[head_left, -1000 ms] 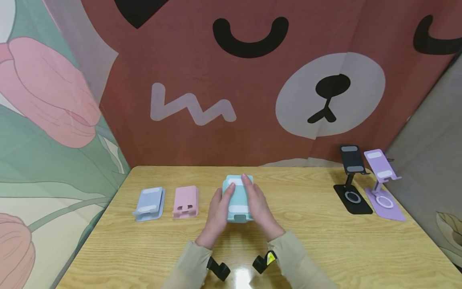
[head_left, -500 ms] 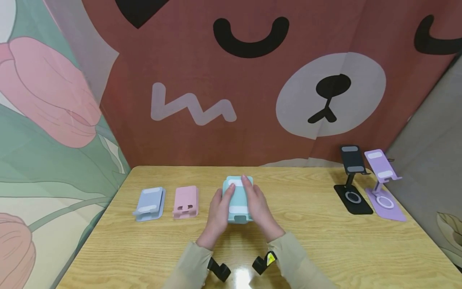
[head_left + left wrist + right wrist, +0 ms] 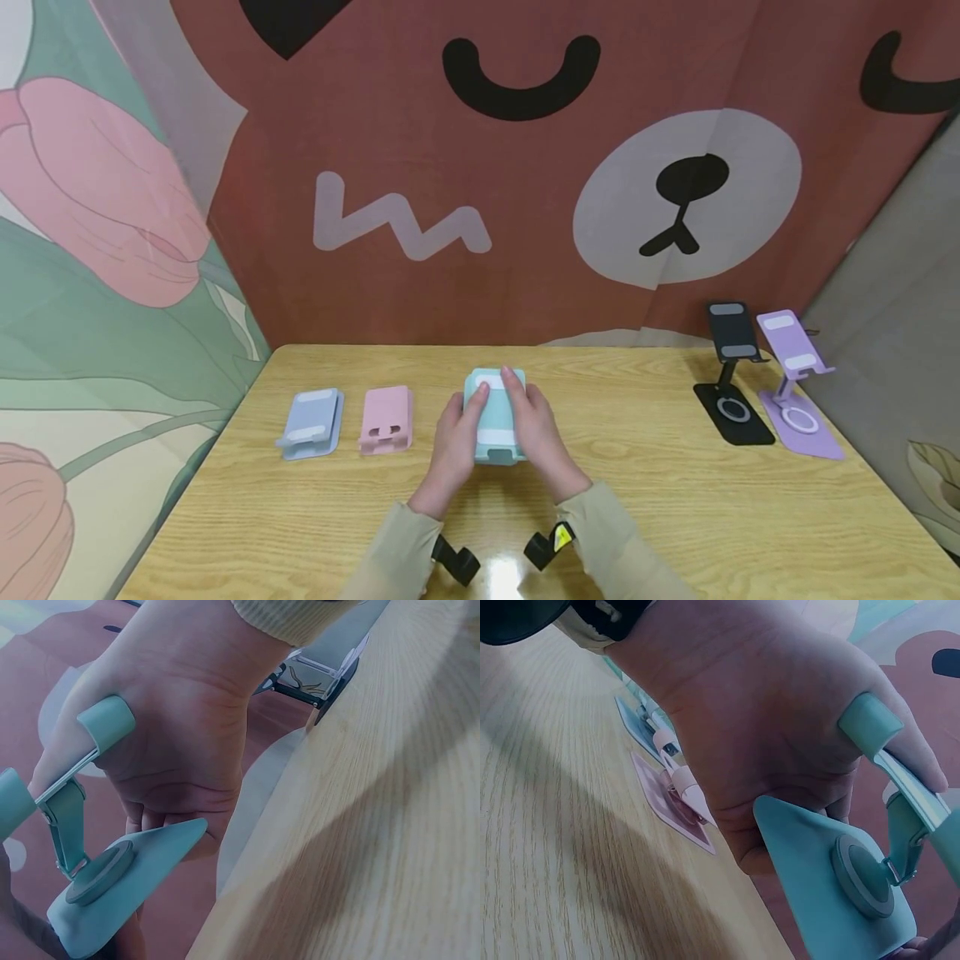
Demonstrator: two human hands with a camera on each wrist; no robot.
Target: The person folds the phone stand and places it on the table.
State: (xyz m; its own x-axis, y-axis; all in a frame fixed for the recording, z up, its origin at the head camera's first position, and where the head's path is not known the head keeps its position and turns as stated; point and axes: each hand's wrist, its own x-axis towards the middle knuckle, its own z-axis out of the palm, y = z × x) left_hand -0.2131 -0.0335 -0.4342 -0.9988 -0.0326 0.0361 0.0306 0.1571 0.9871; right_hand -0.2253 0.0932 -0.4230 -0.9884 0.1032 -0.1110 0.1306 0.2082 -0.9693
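Note:
Between both hands is a teal folding phone stand (image 3: 495, 412), held above the table. My left hand (image 3: 454, 446) grips its left side, thumb on the upper plate. On the opposite side my right hand (image 3: 542, 433) grips it the same way. In the left wrist view the stand's base plate (image 3: 161, 862) and upper plate are apart, joined by a hinged arm (image 3: 67, 825). Fingers of the left hand (image 3: 180, 727) go under the base. The right wrist view shows the right hand (image 3: 772, 712) likewise, near the round disc (image 3: 862, 874) on the base.
On the wooden table (image 3: 300, 525), a folded blue stand (image 3: 311, 421) and a folded pink stand (image 3: 386, 419) lie to the left. Unfolded black (image 3: 731, 333) and purple (image 3: 791, 346) stands stand at the back right. A printed cloth (image 3: 525, 275) hangs behind.
The teal stand's top edge sits slightly lower in the head view, its upper plate tilting a little. Both hands keep their grip and hardly move.

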